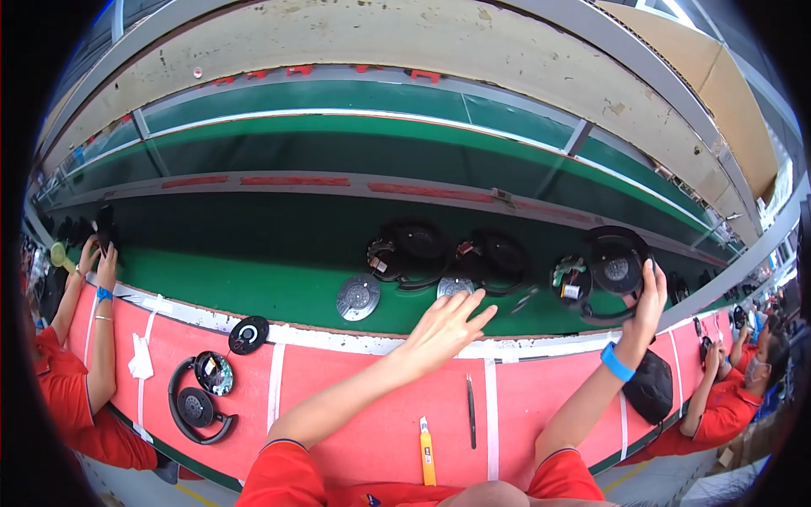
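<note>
My right hand (646,300) is closed on the right side of a black headphone (623,262) over the green belt; an ear cup beside it lies opened, its circuit board (571,279) and wires bare. My left hand (449,328) reaches over the belt's near edge, fingers apart and nothing visible in them. Just beyond its fingertips sits a silver round disc (456,287). Another silver disc (359,297) lies to the left. Behind them rest two more black headphones, one (414,245) left and one (500,260) right, with opened cups. A small dark item (525,299) beside my left hand is blurred.
On the pink mat (338,389) lie black tweezers (471,414), a yellow utility knife (427,452), a headphone (196,407) with an opened cup, and a black disc (248,335). A black pouch (650,387) sits at right. Co-workers in red flank both sides; a shelf beam spans above.
</note>
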`<state>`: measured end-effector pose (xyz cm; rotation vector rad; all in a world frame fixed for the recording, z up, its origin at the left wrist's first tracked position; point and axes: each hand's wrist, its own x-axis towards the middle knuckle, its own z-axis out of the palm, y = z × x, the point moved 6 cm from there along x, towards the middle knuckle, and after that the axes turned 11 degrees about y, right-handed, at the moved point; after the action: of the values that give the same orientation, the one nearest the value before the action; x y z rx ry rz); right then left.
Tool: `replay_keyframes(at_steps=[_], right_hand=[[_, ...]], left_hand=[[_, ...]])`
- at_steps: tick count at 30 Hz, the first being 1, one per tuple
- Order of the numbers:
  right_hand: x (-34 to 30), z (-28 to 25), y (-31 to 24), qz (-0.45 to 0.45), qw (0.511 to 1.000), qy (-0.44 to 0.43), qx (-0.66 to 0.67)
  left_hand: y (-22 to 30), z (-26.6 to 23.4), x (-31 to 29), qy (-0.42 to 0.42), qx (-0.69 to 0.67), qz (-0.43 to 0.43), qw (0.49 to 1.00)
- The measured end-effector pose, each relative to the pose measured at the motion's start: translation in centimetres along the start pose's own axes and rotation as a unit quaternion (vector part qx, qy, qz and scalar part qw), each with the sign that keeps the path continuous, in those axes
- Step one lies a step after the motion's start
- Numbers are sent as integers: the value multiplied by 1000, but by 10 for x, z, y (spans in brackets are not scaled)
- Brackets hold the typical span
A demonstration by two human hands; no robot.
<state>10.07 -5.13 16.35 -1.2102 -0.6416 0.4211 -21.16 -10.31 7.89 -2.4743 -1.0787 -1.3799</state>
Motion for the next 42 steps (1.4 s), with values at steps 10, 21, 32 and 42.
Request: replay_keyframes(at_steps=[10,21,32,42], right_hand=[[98,-26,183,-86,980,178,-28],[-9,97,205,-295,789,-242,-483],[58,66,247,283,927,-245,26],[-50,78,64,243,924,-246,163]], left_hand=[[-77,35,-33,-57,189,-93,976],[-130,-6,-35,-72,348,-241,903],[-93,4,-26,86,-44,-273,957],[-79,-19,-2,134,-299,-306,894]])
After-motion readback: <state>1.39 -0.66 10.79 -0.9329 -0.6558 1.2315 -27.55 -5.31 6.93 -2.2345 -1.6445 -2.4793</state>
